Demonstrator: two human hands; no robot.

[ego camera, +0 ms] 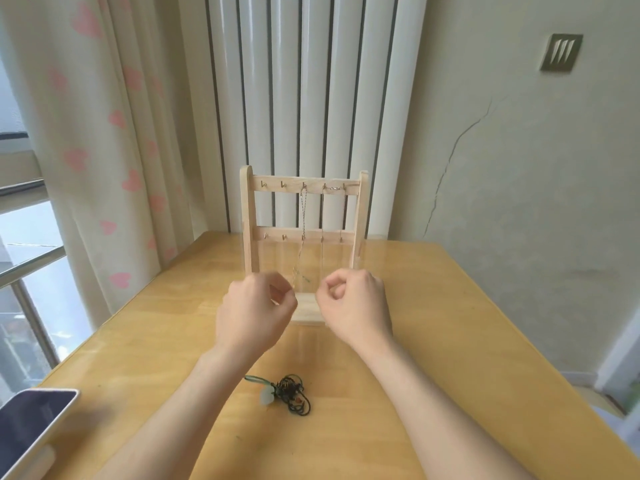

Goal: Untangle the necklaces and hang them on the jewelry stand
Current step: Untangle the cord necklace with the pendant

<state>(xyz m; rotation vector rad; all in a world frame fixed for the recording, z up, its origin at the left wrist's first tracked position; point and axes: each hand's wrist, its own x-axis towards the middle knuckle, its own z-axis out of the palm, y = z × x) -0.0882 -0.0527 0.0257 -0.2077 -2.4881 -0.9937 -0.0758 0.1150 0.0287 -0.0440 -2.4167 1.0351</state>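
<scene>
A wooden jewelry stand (247, 216) with two rows of small hooks stands at the middle of the table. A gold chain necklace (302, 230) hangs from a top hook, with a small green piece low between my hands. A thinner chain (322, 216) hangs from the hooks to its right. My left hand (254, 311) pinches the gold chain's lower end in front of the stand's base. My right hand (353, 306) is level with it, thumb pressed to forefinger, seemingly on the same chain, which is too fine to see there. A tangled black cord necklace (292, 393) with a pale pendant lies between my forearms.
The yellow wooden table (450, 341) has a phone (31, 420) at its near left corner. A white radiator rises behind the stand. A curtain with pink hearts and a window are at the left, and a cracked wall is on the right.
</scene>
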